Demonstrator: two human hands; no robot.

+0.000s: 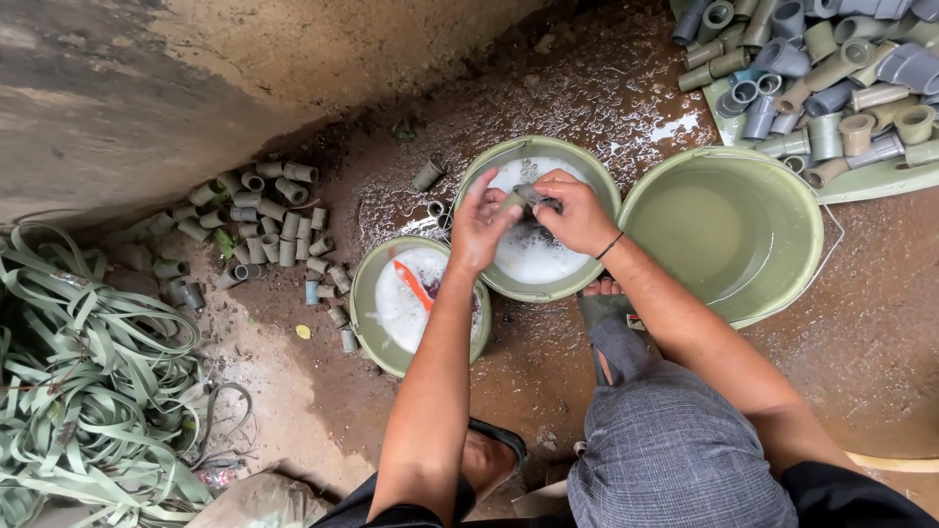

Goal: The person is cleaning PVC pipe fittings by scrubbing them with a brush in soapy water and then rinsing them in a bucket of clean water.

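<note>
While the person is squatting over the middle basin (599, 186) of soapy water, the left hand (479, 227) and right hand (577, 213) are both closing fully around one short grey pipe fitting (520, 198), holding it just above the foam. A firm two-handed grip, with the piece turning over the suds, is advisable (wet plastic is likely slippery). A second foamy basin (364, 288) is sitting near the left forearm, crowding it; a larger bucket (782, 196) of murky water is touching the middle basin's right side. Loose fittings (264, 220) are lying along the wall.
</note>
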